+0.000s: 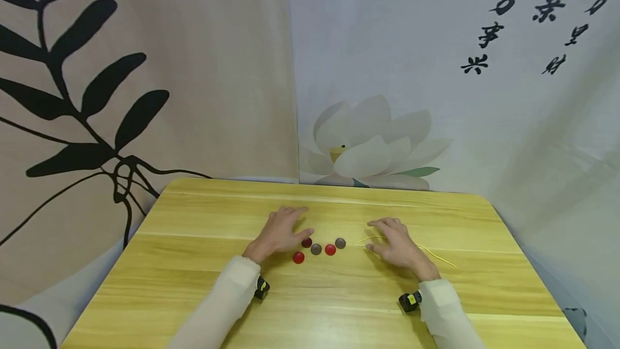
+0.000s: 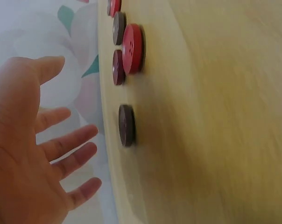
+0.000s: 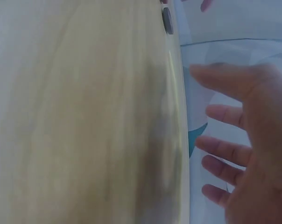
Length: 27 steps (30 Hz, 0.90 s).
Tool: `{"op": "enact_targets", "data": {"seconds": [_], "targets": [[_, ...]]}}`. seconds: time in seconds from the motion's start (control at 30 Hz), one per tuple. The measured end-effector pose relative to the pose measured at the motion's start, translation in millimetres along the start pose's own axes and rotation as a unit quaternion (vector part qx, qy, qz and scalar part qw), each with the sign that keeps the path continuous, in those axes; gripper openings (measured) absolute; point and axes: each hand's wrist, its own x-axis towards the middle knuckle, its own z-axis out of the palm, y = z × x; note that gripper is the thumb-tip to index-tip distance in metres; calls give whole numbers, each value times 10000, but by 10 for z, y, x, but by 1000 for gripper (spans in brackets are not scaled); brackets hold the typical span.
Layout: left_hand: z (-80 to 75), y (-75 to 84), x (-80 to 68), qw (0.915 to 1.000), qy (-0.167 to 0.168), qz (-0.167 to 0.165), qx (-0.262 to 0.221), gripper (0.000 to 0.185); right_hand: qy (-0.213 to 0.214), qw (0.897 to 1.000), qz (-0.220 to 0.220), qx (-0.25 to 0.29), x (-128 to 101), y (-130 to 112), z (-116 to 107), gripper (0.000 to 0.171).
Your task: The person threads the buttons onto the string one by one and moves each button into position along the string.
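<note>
Two bright red buttons and, a dark maroon button and two grey-brown buttons and are seen on a pale yellow table streaked with wood grain. A thin yellow thread is seen beside them, and cream sleeves are worn. The left backdrop is coloured beige and printed with black leaves; the right backdrop is pale grey and is patterned with a white lotus and black characters.

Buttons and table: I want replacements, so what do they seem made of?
The red button looks like smooth, faintly glossy plastic, though painted wood is possible. The table shows pale yellow wood grain with a slight sheen; solid wood or laminate cannot be told apart.
</note>
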Motion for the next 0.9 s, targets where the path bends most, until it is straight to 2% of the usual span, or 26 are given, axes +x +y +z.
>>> {"op": "enact_targets", "data": {"seconds": [0.27,0.5,0.7,0.9], "targets": [[111,134,150,9983,-451,206,-310,56,-205,9996,-43,204,64,48,47,44],[196,218,258,9963,-728,319,-340,50,-532,9954,-55,789,169,74,64,35],[234,292,335,9902,-1029,465,-823,42,-941,9871,58,1295,243,105,93,26],[301,319,409,9852,-1240,403,-1109,31,-1047,9851,-13,1366,271,135,123,20]]}}
